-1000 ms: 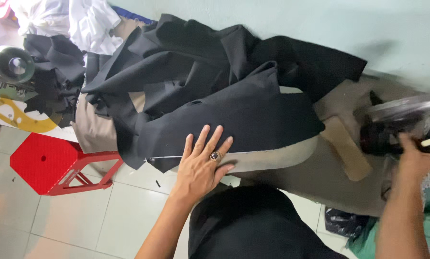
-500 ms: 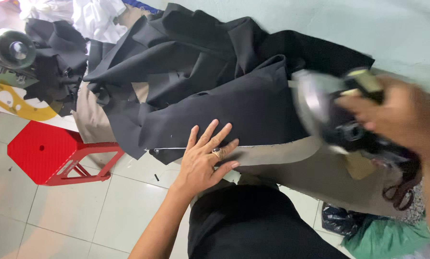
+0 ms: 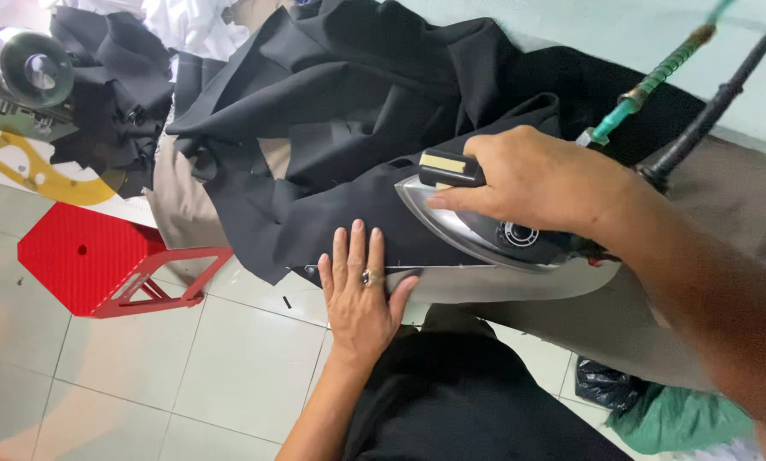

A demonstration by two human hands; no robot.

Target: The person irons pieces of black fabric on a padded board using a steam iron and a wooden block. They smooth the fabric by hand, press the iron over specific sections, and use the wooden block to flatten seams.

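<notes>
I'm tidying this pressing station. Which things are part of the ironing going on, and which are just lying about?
In use:
- iron, held by right hand
- black garment, pressed flat by left hand
- padded board

Lying about:
- red stool
- white cloth
- green bag

Bright, even daylight, soft shadows, glare on the pale floor tiles (image 3: 229, 367), sharp focus
</notes>
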